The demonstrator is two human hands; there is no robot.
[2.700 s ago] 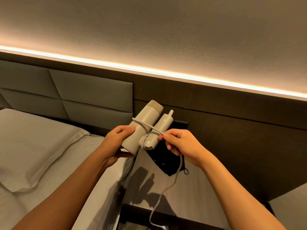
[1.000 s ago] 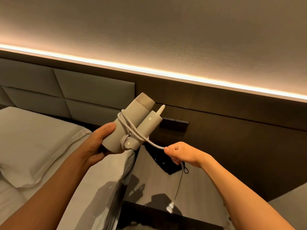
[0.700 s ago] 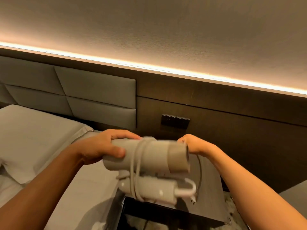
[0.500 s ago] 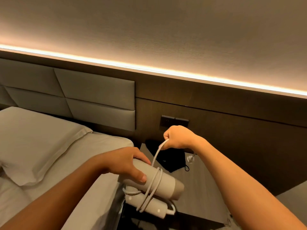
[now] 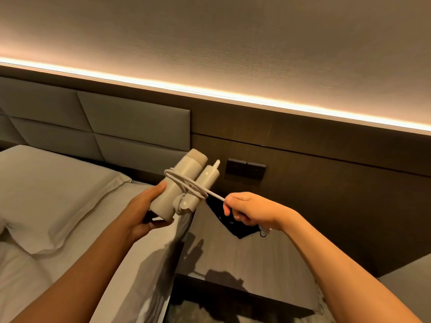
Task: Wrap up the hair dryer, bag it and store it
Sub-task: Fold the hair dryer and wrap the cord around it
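Note:
A beige folded hair dryer (image 5: 184, 183) is held up above the bed's edge, barrel pointing up and to the right. My left hand (image 5: 149, 212) grips its lower end from below. Its white cord (image 5: 186, 183) is looped several times around the barrel and folded handle. One strand runs taut down to the right into my right hand (image 5: 249, 212), which pinches it. A black bag (image 5: 235, 226) lies flat on the nightstand behind my right hand, partly hidden by it.
The grey nightstand (image 5: 245, 257) stands below my right arm, beside the bed (image 5: 58, 217) with its white pillow at left. A dark wall panel with two switches (image 5: 246, 171) rises behind. A padded headboard (image 5: 116, 127) is at the back left.
The dryer was turned over and swung low while my right hand carried the cord around it; now it is raised again with more loops on it and the loose cord is shorter.

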